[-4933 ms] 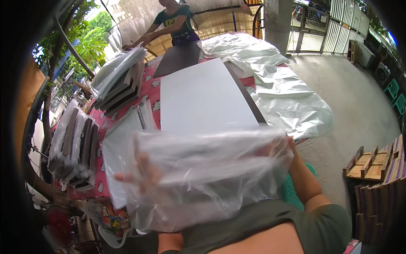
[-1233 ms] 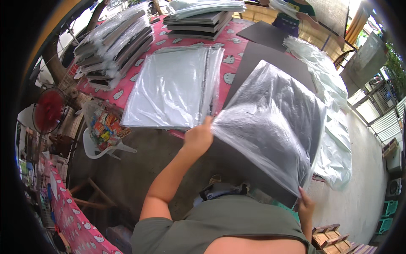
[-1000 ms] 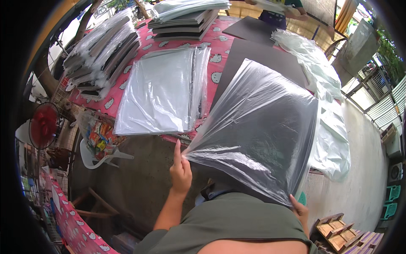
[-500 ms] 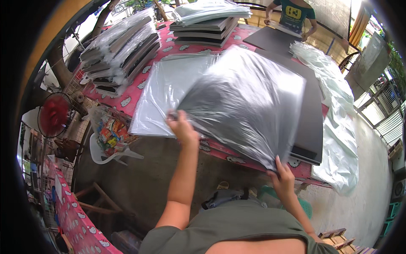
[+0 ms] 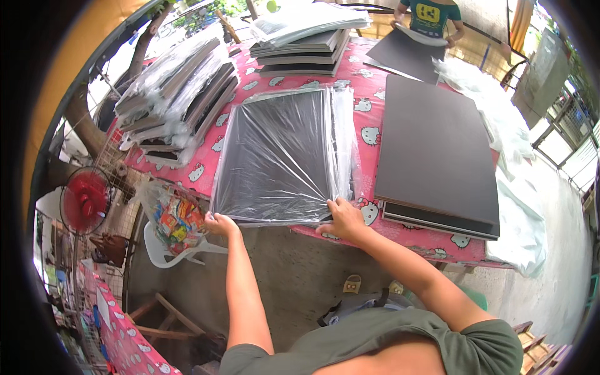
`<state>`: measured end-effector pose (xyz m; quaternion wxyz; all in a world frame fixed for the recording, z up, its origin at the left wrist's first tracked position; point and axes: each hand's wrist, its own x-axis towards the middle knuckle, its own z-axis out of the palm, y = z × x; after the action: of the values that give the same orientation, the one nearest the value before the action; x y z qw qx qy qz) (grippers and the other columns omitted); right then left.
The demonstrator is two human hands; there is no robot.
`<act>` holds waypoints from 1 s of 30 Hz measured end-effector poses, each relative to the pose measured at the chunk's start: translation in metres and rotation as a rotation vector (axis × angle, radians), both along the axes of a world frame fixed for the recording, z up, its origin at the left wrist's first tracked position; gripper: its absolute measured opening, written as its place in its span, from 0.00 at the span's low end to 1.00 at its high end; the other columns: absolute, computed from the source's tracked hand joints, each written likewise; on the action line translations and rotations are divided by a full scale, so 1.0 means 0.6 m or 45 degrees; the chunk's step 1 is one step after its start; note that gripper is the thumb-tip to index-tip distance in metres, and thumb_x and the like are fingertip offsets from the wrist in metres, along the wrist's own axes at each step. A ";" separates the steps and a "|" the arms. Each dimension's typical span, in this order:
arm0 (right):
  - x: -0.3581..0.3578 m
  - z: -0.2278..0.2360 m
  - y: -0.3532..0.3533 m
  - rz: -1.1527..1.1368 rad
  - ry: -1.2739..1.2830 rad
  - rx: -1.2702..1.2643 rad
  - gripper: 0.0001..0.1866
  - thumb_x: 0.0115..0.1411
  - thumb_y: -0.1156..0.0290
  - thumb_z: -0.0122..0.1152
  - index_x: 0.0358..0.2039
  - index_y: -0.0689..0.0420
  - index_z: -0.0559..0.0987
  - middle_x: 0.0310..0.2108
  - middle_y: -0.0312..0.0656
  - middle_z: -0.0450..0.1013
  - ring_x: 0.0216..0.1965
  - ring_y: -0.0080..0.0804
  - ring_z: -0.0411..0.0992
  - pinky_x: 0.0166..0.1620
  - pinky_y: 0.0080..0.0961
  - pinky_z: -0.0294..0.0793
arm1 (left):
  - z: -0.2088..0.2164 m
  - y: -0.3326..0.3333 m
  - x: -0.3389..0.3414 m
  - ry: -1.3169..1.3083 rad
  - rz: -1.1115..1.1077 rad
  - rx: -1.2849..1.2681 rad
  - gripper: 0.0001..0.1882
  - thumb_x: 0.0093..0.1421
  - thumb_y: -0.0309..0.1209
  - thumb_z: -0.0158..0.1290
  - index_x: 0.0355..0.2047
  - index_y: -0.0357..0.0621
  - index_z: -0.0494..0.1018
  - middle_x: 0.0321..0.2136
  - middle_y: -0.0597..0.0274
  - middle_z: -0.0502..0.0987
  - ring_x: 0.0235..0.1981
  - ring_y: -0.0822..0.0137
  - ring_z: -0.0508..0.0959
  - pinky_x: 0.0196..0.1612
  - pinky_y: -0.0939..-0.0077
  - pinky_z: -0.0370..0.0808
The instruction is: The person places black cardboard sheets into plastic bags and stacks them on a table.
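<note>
A black board in a clear plastic sleeve [image 5: 275, 150] lies on a pile of wrapped boards at the table's near edge. At its near left corner, my left hand [image 5: 221, 224] is closed on the sleeved board. My right hand [image 5: 344, 221] grips the near right corner, thumb on top and the fingers partly hidden beneath. Creases in the plastic fan out from that right corner. To the right of my right hand sits a stack of bare black boards [image 5: 437, 150], its lower edges showing light layers.
Wrapped boards [image 5: 178, 94] are piled far left, with another stack [image 5: 303, 53] at the back. Loose plastic sleeves [image 5: 515, 212] drape over the right edge. Across the pink table [image 5: 370, 106], a person [image 5: 431, 22] handles a black board. A red fan [image 5: 84, 200] and white chair [image 5: 162, 250] stand left.
The sleeved board has come from above the right stack leftward and down onto the wrapped pile. Both my hands moved left with it. The other person's board has been tilted up.
</note>
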<state>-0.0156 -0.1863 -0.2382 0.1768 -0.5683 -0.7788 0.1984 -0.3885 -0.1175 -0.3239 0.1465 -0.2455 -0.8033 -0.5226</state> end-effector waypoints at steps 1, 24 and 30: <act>0.008 -0.008 -0.001 -0.010 -0.025 0.002 0.35 0.41 0.53 0.65 0.46 0.60 0.67 0.35 0.47 0.66 0.38 0.45 0.69 0.37 0.36 0.70 | -0.013 0.015 0.018 -0.041 -0.002 0.105 0.13 0.49 0.25 0.41 0.35 0.34 0.69 0.38 0.47 0.70 0.40 0.51 0.70 0.47 0.58 0.62; 0.905 -0.054 -0.406 -1.179 -0.161 0.082 0.09 0.48 0.69 0.57 0.26 0.62 0.75 0.27 0.51 0.71 0.32 0.47 0.70 0.36 0.36 0.68 | 0.143 -0.049 0.558 0.323 -0.951 -0.172 0.23 0.46 0.34 0.58 0.43 0.45 0.67 0.47 0.54 0.63 0.52 0.58 0.62 0.52 0.65 0.60; 0.918 0.005 -0.418 -1.255 -0.021 0.078 0.09 0.52 0.68 0.55 0.26 0.62 0.73 0.20 0.47 0.71 0.23 0.37 0.70 0.29 0.29 0.67 | 0.182 -0.107 0.547 0.766 -1.254 -1.123 0.45 0.29 0.39 0.67 0.52 0.60 0.61 0.56 0.54 0.54 0.56 0.49 0.55 0.54 0.51 0.55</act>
<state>0.5352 -0.4373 -0.2354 0.2600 -0.8651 -0.4241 0.0636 -0.0601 -0.1818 -0.2147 -0.0038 -0.7479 -0.6605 -0.0654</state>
